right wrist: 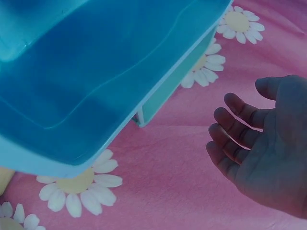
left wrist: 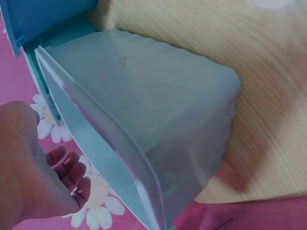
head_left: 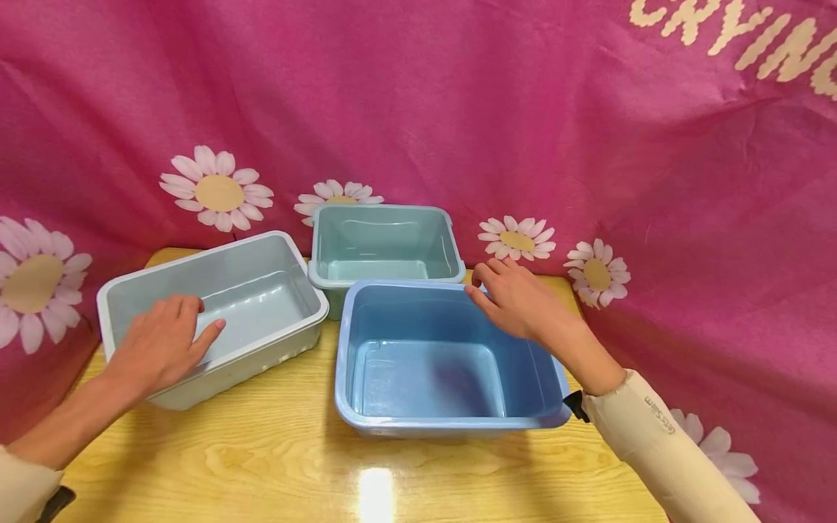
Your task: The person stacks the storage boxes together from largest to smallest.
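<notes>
A pale grey plastic basin (head_left: 261, 345) stands on the left of the table, set at an angle. Over its near left side hovers my left hand (head_left: 160, 338), thumb spread from loosely bent fingers, holding nothing. In the left wrist view this hand (left wrist: 38, 177) is apart from the grey basin's rim (left wrist: 108, 127). A blue basin (head_left: 451, 423) stands right of centre. My right hand (head_left: 516, 294) is above its far right corner. The right wrist view shows that hand (right wrist: 268, 153) with relaxed, slightly bent fingers, away from the blue basin (right wrist: 115, 67).
Behind the blue basin stands a green basin (head_left: 389, 236), its front partly hidden. All three basins rest on a wood-grain table (head_left: 261, 457). A pink cloth (head_left: 418, 94) with white daisies hangs behind and beside the table.
</notes>
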`<state>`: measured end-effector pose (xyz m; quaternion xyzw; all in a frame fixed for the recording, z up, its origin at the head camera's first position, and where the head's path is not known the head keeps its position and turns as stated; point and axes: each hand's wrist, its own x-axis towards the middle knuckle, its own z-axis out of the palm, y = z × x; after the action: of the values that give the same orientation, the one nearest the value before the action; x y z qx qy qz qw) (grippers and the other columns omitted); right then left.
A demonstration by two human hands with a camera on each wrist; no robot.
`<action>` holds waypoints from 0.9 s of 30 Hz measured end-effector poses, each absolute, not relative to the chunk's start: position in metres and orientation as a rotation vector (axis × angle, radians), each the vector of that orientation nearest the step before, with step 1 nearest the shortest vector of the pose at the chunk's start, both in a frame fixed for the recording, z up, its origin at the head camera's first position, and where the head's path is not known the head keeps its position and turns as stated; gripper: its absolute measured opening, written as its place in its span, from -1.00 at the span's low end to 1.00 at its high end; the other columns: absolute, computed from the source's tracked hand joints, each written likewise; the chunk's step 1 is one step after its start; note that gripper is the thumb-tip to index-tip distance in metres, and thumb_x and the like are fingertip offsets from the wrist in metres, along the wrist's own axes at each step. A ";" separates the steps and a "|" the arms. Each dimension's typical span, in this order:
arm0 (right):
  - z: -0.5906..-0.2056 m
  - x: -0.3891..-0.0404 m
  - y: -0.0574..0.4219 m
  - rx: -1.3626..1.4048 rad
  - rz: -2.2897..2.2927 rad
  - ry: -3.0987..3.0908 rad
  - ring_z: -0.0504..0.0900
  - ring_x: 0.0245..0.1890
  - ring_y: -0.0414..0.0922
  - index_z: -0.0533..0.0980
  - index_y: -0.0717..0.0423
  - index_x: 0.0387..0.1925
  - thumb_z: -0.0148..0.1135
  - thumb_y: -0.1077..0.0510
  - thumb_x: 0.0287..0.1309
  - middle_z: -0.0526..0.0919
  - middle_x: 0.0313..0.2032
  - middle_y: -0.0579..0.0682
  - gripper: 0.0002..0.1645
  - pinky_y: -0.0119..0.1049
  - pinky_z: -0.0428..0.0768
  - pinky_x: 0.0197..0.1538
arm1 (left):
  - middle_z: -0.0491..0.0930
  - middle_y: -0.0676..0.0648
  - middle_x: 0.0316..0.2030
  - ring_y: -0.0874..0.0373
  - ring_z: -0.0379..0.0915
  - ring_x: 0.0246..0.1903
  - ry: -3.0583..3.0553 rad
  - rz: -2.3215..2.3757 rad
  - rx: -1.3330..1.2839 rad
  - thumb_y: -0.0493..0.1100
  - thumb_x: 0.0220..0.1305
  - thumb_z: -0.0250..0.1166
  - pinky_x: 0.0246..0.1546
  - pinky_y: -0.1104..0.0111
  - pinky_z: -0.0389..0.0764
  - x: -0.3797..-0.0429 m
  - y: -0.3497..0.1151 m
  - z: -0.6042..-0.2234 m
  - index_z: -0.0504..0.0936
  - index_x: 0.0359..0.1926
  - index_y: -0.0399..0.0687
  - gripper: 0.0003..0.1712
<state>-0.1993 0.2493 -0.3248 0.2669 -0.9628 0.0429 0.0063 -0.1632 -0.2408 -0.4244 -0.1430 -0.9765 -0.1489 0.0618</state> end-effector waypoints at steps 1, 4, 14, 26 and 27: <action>-0.325 -0.201 0.247 0.839 0.134 -3.016 0.49 -0.14 0.02 0.49 0.14 -0.11 0.11 -0.03 0.38 0.53 -0.24 0.04 -0.69 -0.03 0.44 0.07 | 0.47 -0.42 -0.14 -0.29 0.40 -0.16 -2.959 -0.443 -0.428 0.01 0.40 0.18 -0.27 -0.16 0.44 -0.163 -0.243 -0.425 0.42 -0.04 -0.47 -0.49; -0.324 -0.205 0.239 0.844 0.144 -3.026 0.49 -0.11 0.02 0.50 0.14 -0.10 0.10 -0.03 0.39 0.54 -0.21 0.05 -0.69 -0.03 0.43 0.09 | 0.46 -0.42 -0.14 -0.30 0.39 -0.16 -2.976 -0.431 -0.409 0.02 0.40 0.18 -0.27 -0.17 0.44 -0.163 -0.248 -0.427 0.41 -0.05 -0.46 -0.48; -0.322 -0.214 0.216 0.844 0.163 -3.056 0.49 -0.09 0.02 0.49 0.12 -0.11 0.08 -0.04 0.39 0.54 -0.19 0.06 -0.70 -0.07 0.44 0.08 | 0.48 -0.41 -0.23 -0.27 0.42 -0.24 -2.988 -0.382 -0.359 0.01 0.38 0.20 -0.35 -0.15 0.48 -0.163 -0.268 -0.426 0.40 -0.05 -0.51 -0.45; -0.324 -0.223 0.191 0.907 0.158 -3.113 0.50 -0.09 0.00 0.50 0.14 -0.03 0.05 -0.07 0.42 0.55 -0.12 0.06 -0.63 -0.09 0.46 0.04 | 0.45 -0.41 -0.34 -0.29 0.42 -0.37 -2.990 -0.339 -0.273 0.01 0.37 0.20 -0.54 -0.08 0.46 -0.159 -0.288 -0.424 0.37 -0.17 -0.52 -0.46; -0.324 -0.223 0.189 0.915 0.157 -3.109 0.51 -0.09 0.00 0.50 0.14 -0.03 0.05 -0.07 0.42 0.55 -0.11 0.06 -0.63 -0.09 0.46 0.04 | 0.45 -0.41 -0.34 -0.29 0.41 -0.37 -2.991 -0.337 -0.266 0.02 0.38 0.19 -0.54 -0.09 0.45 -0.158 -0.289 -0.425 0.37 -0.18 -0.52 -0.46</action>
<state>-0.2231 0.1894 -0.3241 0.2817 -0.9569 0.0483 -0.0516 -0.1583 -0.2889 -0.4249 -0.0878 -0.9881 -0.1114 0.0600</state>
